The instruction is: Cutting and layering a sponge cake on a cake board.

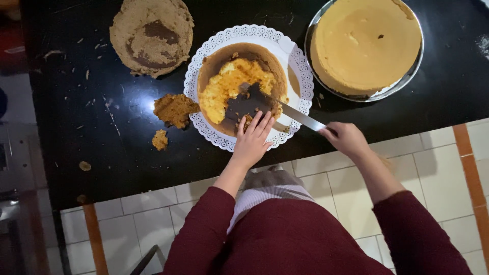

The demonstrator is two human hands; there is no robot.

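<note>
Right hand (345, 137) grips a knife (300, 117); open left hand (252, 140) steadies the cake (229, 86).

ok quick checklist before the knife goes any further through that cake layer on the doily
1. Left hand steadying the cake layer: ok, fingers rest on its near edge.
2. Right hand gripping the knife: ok, hand closed around the handle.
3. Fingertips away from the blade: not ok, they sit right beside it.
4. White doily board fully on the black counter: ok.
5. Second cake in the metal pan out of the way: ok, it sits apart.
6. Blade depth in the layer: cannot tell.
</note>
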